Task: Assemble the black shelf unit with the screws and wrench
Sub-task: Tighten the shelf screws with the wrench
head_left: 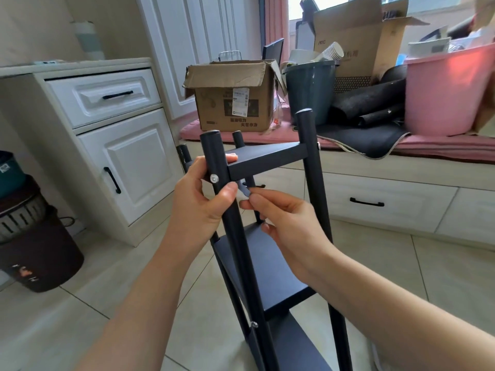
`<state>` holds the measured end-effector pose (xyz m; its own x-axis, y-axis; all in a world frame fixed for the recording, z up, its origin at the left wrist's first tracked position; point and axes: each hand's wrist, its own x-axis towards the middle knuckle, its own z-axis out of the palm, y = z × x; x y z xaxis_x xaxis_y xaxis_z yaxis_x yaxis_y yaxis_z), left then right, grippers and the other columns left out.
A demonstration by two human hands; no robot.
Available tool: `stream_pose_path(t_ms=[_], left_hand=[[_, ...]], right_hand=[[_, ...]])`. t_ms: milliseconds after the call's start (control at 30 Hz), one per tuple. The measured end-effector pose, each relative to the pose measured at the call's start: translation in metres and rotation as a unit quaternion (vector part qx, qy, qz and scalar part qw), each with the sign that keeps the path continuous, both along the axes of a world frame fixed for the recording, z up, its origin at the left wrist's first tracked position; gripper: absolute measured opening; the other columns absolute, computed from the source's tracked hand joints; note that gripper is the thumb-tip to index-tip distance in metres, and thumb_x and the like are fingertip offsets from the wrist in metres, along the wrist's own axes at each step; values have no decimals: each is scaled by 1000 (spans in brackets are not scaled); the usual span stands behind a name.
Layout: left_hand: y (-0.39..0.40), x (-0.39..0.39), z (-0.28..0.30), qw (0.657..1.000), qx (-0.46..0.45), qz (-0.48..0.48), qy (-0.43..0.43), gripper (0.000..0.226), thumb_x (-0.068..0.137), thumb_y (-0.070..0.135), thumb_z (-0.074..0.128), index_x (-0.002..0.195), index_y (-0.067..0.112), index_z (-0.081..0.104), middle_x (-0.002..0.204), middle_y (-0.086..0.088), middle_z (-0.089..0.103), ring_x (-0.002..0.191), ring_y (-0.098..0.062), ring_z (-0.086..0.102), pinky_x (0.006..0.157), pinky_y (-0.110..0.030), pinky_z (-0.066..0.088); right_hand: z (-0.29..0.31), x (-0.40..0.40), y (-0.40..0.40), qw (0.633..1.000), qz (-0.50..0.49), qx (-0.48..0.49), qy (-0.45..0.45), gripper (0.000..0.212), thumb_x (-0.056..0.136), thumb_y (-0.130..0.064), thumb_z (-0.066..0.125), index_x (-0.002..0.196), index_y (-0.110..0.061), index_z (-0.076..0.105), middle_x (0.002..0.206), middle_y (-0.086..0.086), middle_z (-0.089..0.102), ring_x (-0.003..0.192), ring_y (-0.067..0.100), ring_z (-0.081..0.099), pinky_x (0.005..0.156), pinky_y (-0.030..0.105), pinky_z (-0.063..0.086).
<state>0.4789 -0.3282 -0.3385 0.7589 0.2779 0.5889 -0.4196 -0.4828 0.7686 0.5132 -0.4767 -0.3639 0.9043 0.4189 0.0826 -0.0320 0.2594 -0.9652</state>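
Observation:
The black shelf unit point(267, 156) stands upright on the tiled floor, with round posts and several flat shelves. A silver screw point(214, 178) sits in the front left post just below the top shelf. My left hand point(199, 199) grips that post at the screw, thumb across the front, one fingertip showing over the shelf edge. My right hand point(284, 223) pinches a small dark wrench point(245, 189) under the top shelf, right beside the post. A second screw point(254, 324) shows low on the same post.
A white cabinet point(120, 145) stands at left with a dark bin point(37, 247) before it. Behind the unit runs a window bench with drawers point(388, 199), holding a cardboard box point(233, 95), a grey bucket point(308, 92), black mats and a pink tub point(442, 97).

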Motion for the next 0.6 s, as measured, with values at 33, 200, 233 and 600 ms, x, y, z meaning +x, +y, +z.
stream_pose_path(t_ms=[33, 200, 233, 600], left_hand=[[0, 0, 0, 1000, 0, 0, -1, 34, 81, 23, 59, 112, 33, 62, 114, -3, 67, 108, -16, 61, 80, -7, 46], [3, 1, -1, 1000, -2, -4, -2, 33, 81, 23, 60, 111, 35, 63, 114, -2, 67, 107, -17, 61, 83, -12, 49], [4, 2, -1, 1000, -1, -3, 1, 33, 81, 24, 60, 111, 36, 63, 113, -1, 67, 107, -17, 61, 84, -15, 50], [4, 1, -1, 1000, 12, -8, -6, 35, 75, 40, 56, 110, 40, 62, 110, 2, 68, 103, -16, 61, 90, -19, 48]], right_hand=[[-1, 0, 1, 1000, -1, 6, 4, 15, 92, -27, 67, 103, -27, 76, 96, -6, 77, 105, 2, 64, 84, 31, 43], [-3, 1, 5, 999, -5, 26, -39, 14, 92, -19, 68, 102, -25, 76, 96, -6, 77, 103, 5, 67, 81, 25, 44], [-3, 1, 6, 998, -9, 27, -60, 14, 91, -16, 68, 99, -25, 76, 94, -5, 77, 100, 4, 69, 80, 21, 47], [-2, 2, 15, 969, -95, -61, -221, 15, 85, -9, 74, 98, -15, 76, 87, -6, 76, 87, 6, 71, 86, 30, 57]])
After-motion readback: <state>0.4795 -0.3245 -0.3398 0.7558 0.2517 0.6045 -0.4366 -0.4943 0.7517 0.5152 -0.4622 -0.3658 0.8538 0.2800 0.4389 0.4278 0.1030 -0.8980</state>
